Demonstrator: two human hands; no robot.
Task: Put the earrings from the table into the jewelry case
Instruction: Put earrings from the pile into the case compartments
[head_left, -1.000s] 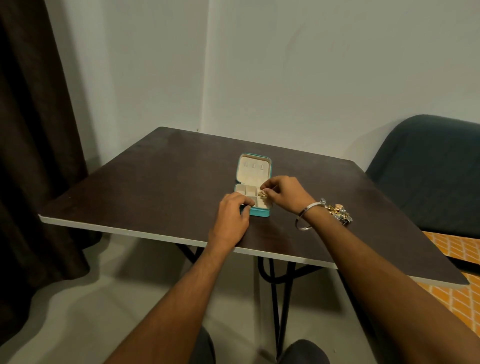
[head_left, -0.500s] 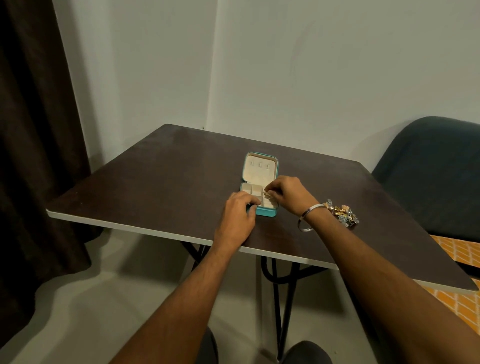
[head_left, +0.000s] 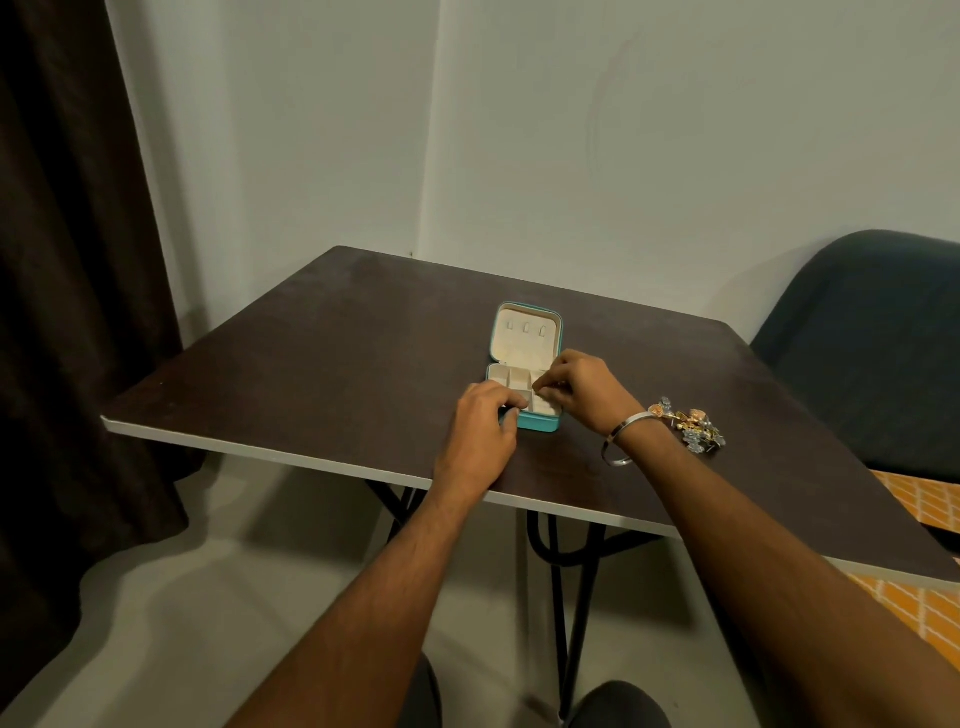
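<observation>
- Right hand (head_left: 582, 384) hovers over the open jewelry case's (head_left: 524, 358) right compartments, fingertips pinched together, probably on an earring too small to make out.
- Left hand (head_left: 485, 421) grips the case's near-left corner, fingers curled.
- Remaining earrings (head_left: 693, 426) lie heaped on the table (head_left: 311, 364), right of the case.

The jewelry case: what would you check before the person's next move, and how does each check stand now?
1. Jewelry case lid open: ok.
2. Left hand steadies the case at its near left corner: ok.
3. Right hand over the case's right compartments, fingertips pinched: ok.
4. An earring is between those fingertips: cannot tell, too small.
5. Pile of earrings waits on the table, right of the wrist: ok.
6. Compartments have free room: ok.
</observation>
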